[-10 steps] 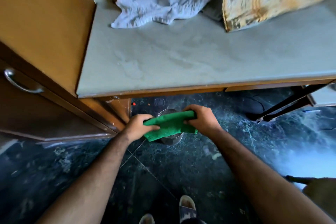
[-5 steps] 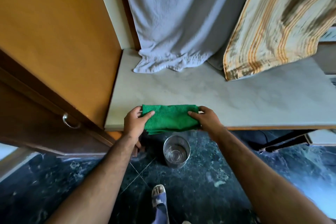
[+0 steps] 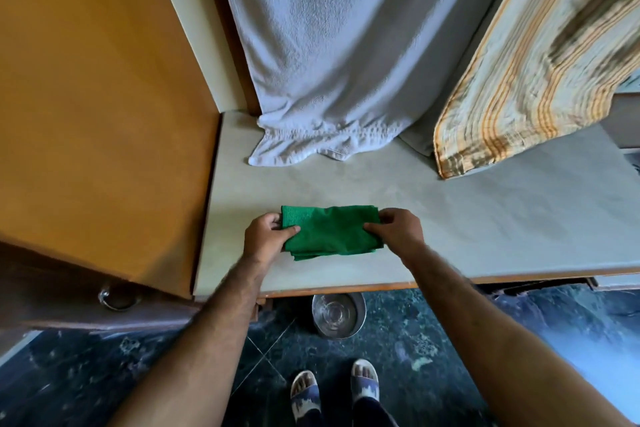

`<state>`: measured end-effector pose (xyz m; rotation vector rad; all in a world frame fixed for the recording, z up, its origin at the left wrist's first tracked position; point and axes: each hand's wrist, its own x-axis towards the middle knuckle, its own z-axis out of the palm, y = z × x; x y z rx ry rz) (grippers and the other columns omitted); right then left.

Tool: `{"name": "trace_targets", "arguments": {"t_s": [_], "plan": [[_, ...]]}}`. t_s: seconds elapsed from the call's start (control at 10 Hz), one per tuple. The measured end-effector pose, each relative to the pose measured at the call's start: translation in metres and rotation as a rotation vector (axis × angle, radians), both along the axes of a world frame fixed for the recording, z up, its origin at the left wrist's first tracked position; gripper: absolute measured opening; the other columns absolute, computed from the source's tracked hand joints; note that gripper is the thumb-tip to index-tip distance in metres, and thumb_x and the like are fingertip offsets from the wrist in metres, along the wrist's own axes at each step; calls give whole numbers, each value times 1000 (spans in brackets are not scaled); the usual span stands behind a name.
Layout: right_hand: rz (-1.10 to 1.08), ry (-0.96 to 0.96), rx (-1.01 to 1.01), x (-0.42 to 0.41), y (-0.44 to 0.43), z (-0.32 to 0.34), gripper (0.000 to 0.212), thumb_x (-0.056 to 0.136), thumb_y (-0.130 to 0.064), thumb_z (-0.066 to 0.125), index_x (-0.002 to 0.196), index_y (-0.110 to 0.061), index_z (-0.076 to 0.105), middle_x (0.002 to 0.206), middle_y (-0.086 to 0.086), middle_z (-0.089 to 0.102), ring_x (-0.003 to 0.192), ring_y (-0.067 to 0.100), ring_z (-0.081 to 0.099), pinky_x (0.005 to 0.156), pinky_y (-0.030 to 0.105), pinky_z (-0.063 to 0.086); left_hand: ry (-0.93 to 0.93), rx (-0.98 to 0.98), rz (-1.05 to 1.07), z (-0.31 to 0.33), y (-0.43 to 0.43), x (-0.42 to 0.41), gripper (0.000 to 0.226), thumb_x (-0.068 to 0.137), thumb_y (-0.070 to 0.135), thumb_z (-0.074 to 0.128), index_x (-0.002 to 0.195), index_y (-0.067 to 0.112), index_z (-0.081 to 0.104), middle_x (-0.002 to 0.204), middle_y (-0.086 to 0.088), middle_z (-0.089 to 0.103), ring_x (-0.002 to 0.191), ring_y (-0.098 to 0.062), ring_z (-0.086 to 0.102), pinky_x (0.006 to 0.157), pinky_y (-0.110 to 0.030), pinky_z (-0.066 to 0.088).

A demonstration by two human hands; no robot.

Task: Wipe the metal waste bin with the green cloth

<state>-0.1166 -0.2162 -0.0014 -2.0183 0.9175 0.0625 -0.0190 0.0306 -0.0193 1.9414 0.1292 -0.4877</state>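
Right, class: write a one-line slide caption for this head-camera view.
Both hands, left hand and right hand, hold the folded green cloth on the counter; metal waste bin below.

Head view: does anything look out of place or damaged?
Nothing looks damaged or spilled. The bin stands upright on the floor, half under the counter; both hands hold the folded cloth on it.

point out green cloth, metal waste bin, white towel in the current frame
green cloth (image 3: 330,231), head view, middle of the folded top face.
metal waste bin (image 3: 337,315), head view, inside bottom seen through the open mouth.
white towel (image 3: 332,55), head view, middle of the hanging part.
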Motion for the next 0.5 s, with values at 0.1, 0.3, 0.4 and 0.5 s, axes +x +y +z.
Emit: {"name": "trace_targets", "arguments": {"t_s": [0.1, 0.3, 0.4, 0.5], "plan": [[86, 5, -111, 7, -4, -9, 20, 74, -27, 84, 83, -12, 77, 73, 2, 70, 67, 16, 61, 53, 21, 38, -31, 65, 28, -11, -8, 1, 37, 75, 16, 85, 106, 2, 72, 100, -11, 77, 81, -17, 71, 79, -28, 60], [172, 121, -208, 11, -12, -31, 43, 79, -33, 80, 114, -12, 65, 92, 10, 74, 84, 27, 68, 68, 30, 51, -135, 343, -64, -29, -15, 3, 53, 75, 32, 86, 116, 2, 70, 110, -14, 74, 92, -21, 65, 83, -23, 48], [279, 178, -423, 8, -14, -33, 76, 82, -48, 74, 140, -11, 41, 123, 16, 65, 115, 34, 59, 91, 45, 52, -158, 455, -133, -28, -16, 3, 49, 78, 42, 80, 113, 9, 68, 110, -10, 74, 95, -25, 68, 82, -29, 54], [418, 175, -643, 8, -22, -16, 93, 87, -62, 59, 152, -7, 23, 144, 16, 50, 135, 35, 43, 106, 49, 41, -264, 624, -208, -13, -17, 5, 48, 82, 50, 72, 110, 13, 59, 110, -8, 67, 99, -27, 63, 78, -38, 55]]}}
